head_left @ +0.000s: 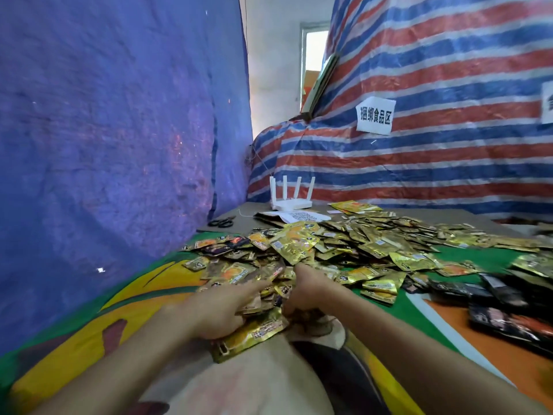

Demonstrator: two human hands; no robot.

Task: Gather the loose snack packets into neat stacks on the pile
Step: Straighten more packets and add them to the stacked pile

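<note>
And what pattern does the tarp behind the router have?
Red, blue and white stripes; the tarp shows best in the head view.

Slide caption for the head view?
Left hand and right hand hold gold snack packets at the near edge of the pile; router and scissors behind.

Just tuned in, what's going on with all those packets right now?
A person sits at the near edge of a wide pile of gold snack packets. The left hand grips a bunch of packets and the right hand curls in against its other side, squaring it up. Most of the pile lies loose. Dark packets sit to the right, with a router and scissors behind.
</note>
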